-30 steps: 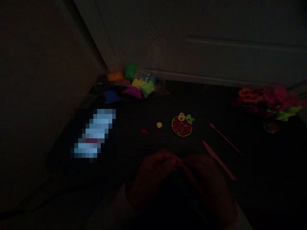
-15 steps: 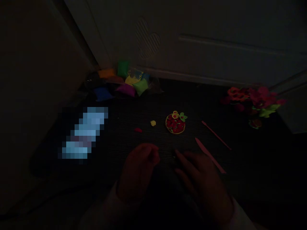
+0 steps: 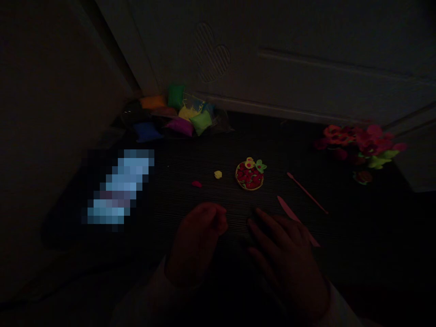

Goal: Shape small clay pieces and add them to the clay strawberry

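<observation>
One round, lumpy red disc (image 3: 250, 177), yellow-rimmed; left hand (image 3: 197, 243): grip curled together; right hand (image 3: 289, 256): grip apart.

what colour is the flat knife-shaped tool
The knife-shaped tool is pink, seen best in the head view.

There is one round red piece (image 3: 250, 178) with two small flowers (image 3: 260, 166), one yellow lump (image 3: 218, 175), one red lump (image 3: 196, 184), one knife (image 3: 289, 210), one thin stick (image 3: 307, 192), one lit screen (image 3: 121, 184), one wall heart (image 3: 211, 55) and at least seven colored packets (image 3: 201, 122).
</observation>
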### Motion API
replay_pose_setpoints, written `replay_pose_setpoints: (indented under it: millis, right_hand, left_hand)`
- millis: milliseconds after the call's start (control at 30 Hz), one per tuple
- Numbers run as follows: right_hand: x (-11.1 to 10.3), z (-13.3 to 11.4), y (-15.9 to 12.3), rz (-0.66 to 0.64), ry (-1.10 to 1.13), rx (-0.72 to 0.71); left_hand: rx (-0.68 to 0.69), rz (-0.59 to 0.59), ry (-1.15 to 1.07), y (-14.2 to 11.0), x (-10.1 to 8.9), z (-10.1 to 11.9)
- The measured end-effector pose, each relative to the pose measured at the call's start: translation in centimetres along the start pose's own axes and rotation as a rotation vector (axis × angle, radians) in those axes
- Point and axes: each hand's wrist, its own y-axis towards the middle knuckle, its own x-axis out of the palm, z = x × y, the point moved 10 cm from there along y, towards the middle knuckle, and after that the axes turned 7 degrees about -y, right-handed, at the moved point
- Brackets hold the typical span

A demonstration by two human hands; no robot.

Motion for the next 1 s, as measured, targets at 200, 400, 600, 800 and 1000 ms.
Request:
replay_pose_setpoints:
  millis: [200, 400, 600, 800, 1000]
  right_hand:
    - [-0.1, -0.5, -0.1, -0.008, 0.006, -0.037]
    - [-0.1, -1.0, 0.0, -0.002, 0.010, -0.086]
    - [0.0, -0.7, -0.1, -0.016, 0.006, -0.078]
    - [0.2, -0.4, 0.0, -0.041, -0.016, -0.039]
    - [0.0, -0.7, -0.2, -0.021, 0.013, -0.085]
  left_hand:
    - [0.012, -0.005, 0.010, -0.1, 0.1, 0.1]
    - [0.022, -0.007, 0.038, 0.0, -0.1, 0.0]
    - [-0.005, -0.006, 0.000, -0.1, -0.1, -0.2]
    - [0.001, -0.020, 0.020, -0.2, 0.2, 0.0]
    - [0.001, 0.003, 0.013, -0.2, 0.1, 0.0]
